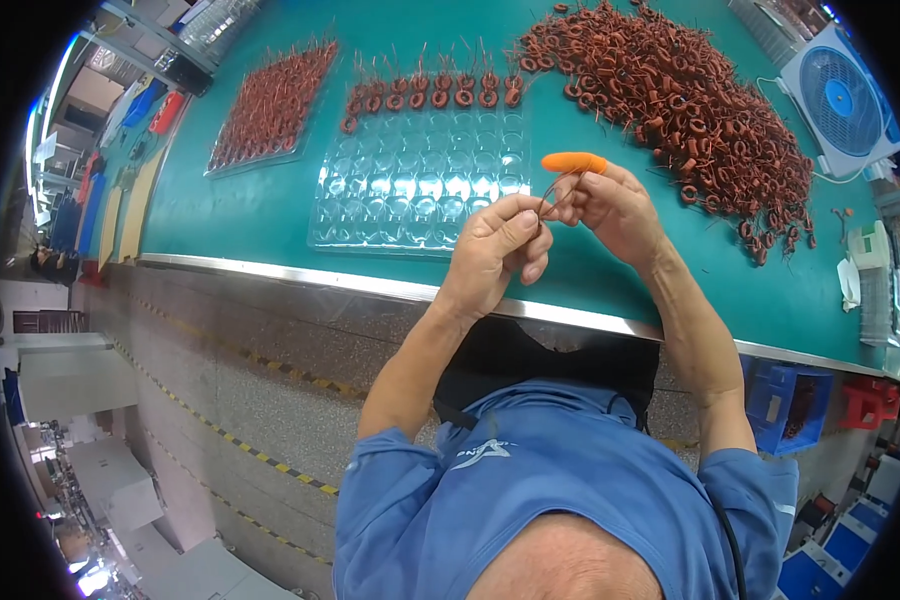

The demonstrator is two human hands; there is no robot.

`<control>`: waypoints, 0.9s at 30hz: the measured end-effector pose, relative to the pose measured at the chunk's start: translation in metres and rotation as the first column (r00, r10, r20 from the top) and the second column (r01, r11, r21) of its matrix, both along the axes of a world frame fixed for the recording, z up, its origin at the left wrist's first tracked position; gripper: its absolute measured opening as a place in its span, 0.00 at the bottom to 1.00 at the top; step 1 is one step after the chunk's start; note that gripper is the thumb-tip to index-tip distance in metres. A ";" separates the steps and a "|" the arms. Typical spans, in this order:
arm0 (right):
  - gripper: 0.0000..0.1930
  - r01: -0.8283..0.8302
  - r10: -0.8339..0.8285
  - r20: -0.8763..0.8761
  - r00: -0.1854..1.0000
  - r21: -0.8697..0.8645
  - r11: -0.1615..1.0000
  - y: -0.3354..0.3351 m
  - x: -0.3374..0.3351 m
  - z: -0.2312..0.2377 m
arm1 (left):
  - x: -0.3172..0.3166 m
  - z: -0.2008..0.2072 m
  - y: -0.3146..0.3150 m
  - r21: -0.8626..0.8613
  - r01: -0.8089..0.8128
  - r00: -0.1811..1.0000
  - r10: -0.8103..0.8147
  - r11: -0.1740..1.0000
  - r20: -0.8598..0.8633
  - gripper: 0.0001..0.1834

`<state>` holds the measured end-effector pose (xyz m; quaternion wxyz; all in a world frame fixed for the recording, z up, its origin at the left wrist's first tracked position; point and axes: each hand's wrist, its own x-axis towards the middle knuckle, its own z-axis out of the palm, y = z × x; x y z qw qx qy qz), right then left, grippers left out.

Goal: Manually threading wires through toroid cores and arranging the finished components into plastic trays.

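Above the table's near edge my two hands meet at one small ring coil (552,197) wound with reddish-brown wire. My left hand (495,245) pinches its wire end between thumb and forefinger, the other fingers curled. My right hand (618,208) is closed on the coil from the other side, which hides most of it. An orange finger cot (573,162) covers that hand's forefinger. Just beyond and left lies a clear plastic tray (410,235) with round pockets. Its far rows hold several ring coils (440,97), wire ends up; the nearer pockets hold none.
A second clear tray (275,105), packed with coils, sits farther left on the green tabletop (270,215). At the right spreads a large loose heap of coils (690,120). Beyond it stands a fan (838,88). Below the table's right side is a blue bin (788,400).
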<state>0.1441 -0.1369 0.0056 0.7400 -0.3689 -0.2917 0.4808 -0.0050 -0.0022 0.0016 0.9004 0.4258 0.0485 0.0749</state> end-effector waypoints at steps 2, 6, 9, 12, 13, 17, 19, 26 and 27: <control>0.19 -0.007 0.006 0.053 0.999 0.017 1.000 0.001 -0.003 -0.007 | -0.003 0.002 0.002 -0.060 0.060 0.998 -0.059 0.996 0.020 0.17; 0.19 0.011 -0.015 0.142 0.990 0.034 0.999 0.001 -0.005 -0.017 | -0.007 0.005 0.003 -0.072 0.107 0.994 -0.107 0.992 0.005 0.14; 0.17 0.083 -0.083 0.150 0.985 0.003 0.997 0.001 -0.010 -0.014 | -0.007 0.004 0.001 -0.081 0.148 0.989 -0.150 0.986 -0.014 0.15; 0.16 0.113 -0.114 0.053 0.992 0.031 0.993 0.002 -0.010 -0.015 | -0.003 0.005 -0.002 -0.087 0.138 0.989 -0.142 0.987 -0.031 0.17; 0.16 0.115 -0.116 0.054 0.992 0.031 0.993 0.002 -0.009 -0.016 | -0.002 0.005 -0.003 -0.087 0.119 0.991 -0.123 0.989 -0.045 0.16; 0.16 0.121 -0.120 0.054 0.991 -0.019 0.992 0.002 -0.004 -0.019 | -0.001 0.005 -0.008 -0.048 0.005 0.995 -0.010 0.999 -0.096 0.12; 0.16 0.116 -0.113 0.052 0.992 -0.043 0.992 0.004 -0.008 -0.013 | 0.000 0.004 -0.008 -0.051 -0.010 0.996 0.006 0.999 -0.086 0.10; 0.22 0.299 -0.292 0.068 0.954 -0.142 0.944 0.005 -0.005 -0.010 | -0.001 -0.001 -0.006 0.079 -0.167 0.985 0.171 0.983 -0.039 0.09; 0.21 0.315 -0.286 0.184 0.941 -0.161 0.935 0.004 -0.008 -0.011 | 0.000 -0.003 -0.006 0.077 -0.168 0.984 0.171 0.983 -0.042 0.09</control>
